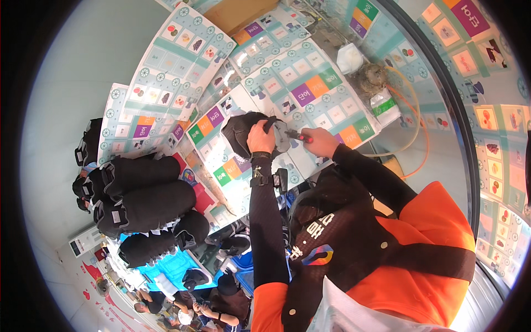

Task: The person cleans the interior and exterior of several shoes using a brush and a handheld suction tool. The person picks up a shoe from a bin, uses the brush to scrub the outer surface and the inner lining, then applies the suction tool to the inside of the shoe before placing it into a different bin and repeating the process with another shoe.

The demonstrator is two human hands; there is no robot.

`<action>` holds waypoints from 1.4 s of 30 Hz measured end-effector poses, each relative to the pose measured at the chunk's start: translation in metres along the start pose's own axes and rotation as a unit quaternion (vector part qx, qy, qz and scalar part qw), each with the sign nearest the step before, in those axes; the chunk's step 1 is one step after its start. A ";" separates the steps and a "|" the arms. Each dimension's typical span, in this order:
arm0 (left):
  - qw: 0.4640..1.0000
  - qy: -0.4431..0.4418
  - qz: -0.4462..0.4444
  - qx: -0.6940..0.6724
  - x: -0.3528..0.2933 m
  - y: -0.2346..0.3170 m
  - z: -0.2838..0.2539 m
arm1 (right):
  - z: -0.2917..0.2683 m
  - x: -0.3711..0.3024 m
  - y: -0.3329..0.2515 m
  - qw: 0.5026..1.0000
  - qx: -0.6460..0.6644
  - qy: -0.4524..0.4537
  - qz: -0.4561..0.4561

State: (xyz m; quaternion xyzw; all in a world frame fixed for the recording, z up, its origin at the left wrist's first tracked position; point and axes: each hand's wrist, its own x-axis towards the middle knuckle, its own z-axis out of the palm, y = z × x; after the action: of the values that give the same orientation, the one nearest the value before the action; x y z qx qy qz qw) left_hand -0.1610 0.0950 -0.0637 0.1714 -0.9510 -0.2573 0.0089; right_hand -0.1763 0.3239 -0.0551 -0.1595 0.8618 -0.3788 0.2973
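Observation:
A black cap (235, 134) with a grey patch on its right side rests on the patterned table surface. My left hand (261, 138) is closed on the cap's upper right part, its fingers gripping the dark fabric. To the right, my right hand (322, 142) is closed around a small tool with a red and black handle (303, 137). The tool points left toward the grey part of the cap. Its tip is too small to make out, so I cannot tell whether it touches the fabric.
Long stacks of nested black caps (149, 202) lie left of the table, some above a blue crate (174, 271). A white object (349, 58) and yellow and orange hoses (423, 141) are at the right. Patterned boards (177, 61) stand at the back left. Other people (221, 310) sit at lower left.

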 end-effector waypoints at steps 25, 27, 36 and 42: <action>0.998 -0.033 -0.026 -0.037 -0.078 -0.024 0.001 | 0.007 -0.007 0.015 0.995 0.067 -0.070 0.040; 0.998 -0.046 -0.022 -0.040 -0.084 -0.032 -0.001 | 0.005 -0.006 0.017 0.994 0.060 -0.081 0.035; 0.969 -0.130 -0.081 -0.196 -0.109 -0.061 -0.008 | 0.022 0.004 0.037 0.994 0.051 -0.098 0.000; 0.959 -0.128 -0.098 -0.234 -0.119 -0.070 0.000 | 0.014 0.002 0.019 0.991 0.058 -0.120 -0.017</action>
State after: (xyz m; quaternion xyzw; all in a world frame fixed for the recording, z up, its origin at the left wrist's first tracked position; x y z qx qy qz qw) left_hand -0.0263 0.0776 -0.0894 0.2222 -0.8359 -0.4922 -0.0984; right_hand -0.1704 0.3278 -0.0779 -0.2007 0.7936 -0.4113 0.4009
